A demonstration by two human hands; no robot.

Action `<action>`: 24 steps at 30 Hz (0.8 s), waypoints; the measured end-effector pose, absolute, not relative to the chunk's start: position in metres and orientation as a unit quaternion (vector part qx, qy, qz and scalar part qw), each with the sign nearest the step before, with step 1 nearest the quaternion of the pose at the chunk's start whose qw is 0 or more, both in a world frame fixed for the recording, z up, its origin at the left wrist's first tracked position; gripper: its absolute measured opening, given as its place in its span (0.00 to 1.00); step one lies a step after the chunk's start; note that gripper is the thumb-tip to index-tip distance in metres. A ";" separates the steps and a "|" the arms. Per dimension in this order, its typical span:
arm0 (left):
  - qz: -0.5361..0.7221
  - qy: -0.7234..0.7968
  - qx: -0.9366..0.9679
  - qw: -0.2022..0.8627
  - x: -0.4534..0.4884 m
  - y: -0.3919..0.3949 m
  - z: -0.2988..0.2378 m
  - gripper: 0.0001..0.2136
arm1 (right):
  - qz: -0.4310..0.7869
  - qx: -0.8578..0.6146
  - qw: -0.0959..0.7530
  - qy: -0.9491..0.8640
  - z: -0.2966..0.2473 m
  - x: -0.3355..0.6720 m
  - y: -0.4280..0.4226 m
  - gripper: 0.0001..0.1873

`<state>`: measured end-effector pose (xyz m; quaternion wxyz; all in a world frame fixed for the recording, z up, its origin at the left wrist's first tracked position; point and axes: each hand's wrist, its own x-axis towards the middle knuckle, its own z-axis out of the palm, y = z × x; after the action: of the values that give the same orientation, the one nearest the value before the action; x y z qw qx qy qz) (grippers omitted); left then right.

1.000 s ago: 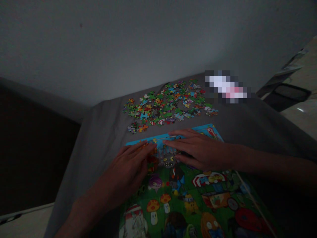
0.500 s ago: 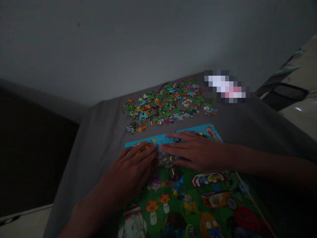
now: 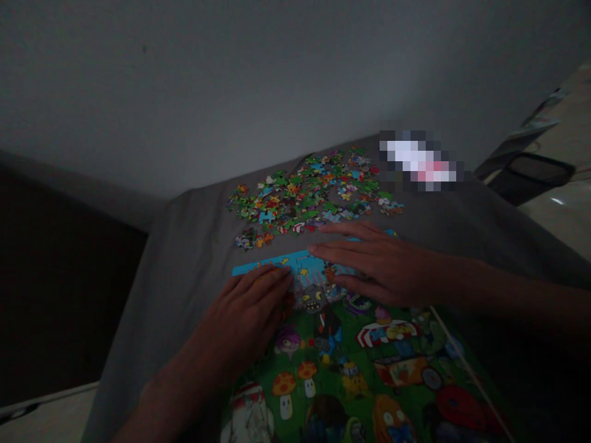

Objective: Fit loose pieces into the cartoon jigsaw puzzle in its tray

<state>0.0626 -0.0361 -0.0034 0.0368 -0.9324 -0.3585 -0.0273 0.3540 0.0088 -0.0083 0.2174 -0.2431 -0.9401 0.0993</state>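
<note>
A colourful jigsaw puzzle board (image 3: 305,351) with cartoon characters and a blue top border lies in front of me. My left hand (image 3: 252,301) rests on its upper left part, fingers stretched out and close together, with no piece visible in them. Over the top edge at the right is my right hand (image 3: 383,261), palm down with its fingers spread; I see nothing held there. Many loose puzzle pieces (image 3: 295,200) lie scattered just beyond the board's far edge.
Grey cloth (image 3: 161,271) covers the surface under the board and pieces. A pale wall (image 3: 231,86) rises behind it. A blurred-out white and pink item (image 3: 420,160) lies at the back right, and a dark-framed object (image 3: 538,172) stands farther right.
My right hand has moved up and slightly right, uncovering more of the board's blue border and the picture below it. My left hand has stayed nearly in place.
</note>
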 end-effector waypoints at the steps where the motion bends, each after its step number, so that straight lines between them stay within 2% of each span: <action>1: -0.030 -0.361 -0.932 0.031 0.064 -0.036 -0.003 0.19 | 0.093 -0.242 0.224 -0.940 -0.008 0.355 0.009 0.25; 7: -0.036 -0.365 -0.930 0.019 0.064 -0.035 -0.004 0.18 | 0.072 -0.221 0.217 -0.948 -0.010 0.358 0.008 0.20; 10: -0.051 -0.364 -0.930 0.017 0.060 -0.035 -0.003 0.18 | 0.082 -0.199 0.161 -0.963 -0.007 0.358 -0.002 0.19; 15: -0.076 -0.375 -0.923 0.022 0.052 -0.032 -0.002 0.18 | 0.109 -0.182 0.068 -0.975 -0.004 0.349 -0.020 0.23; 24: -0.069 -0.378 -0.923 0.013 0.048 -0.028 -0.005 0.18 | 0.124 -0.184 0.081 -0.972 -0.009 0.345 -0.022 0.25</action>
<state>0.0479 -0.0284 -0.0048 0.0132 -0.9233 -0.3775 -0.0692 0.3447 -0.0218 -0.0095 0.0810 -0.1836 -0.9718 0.1236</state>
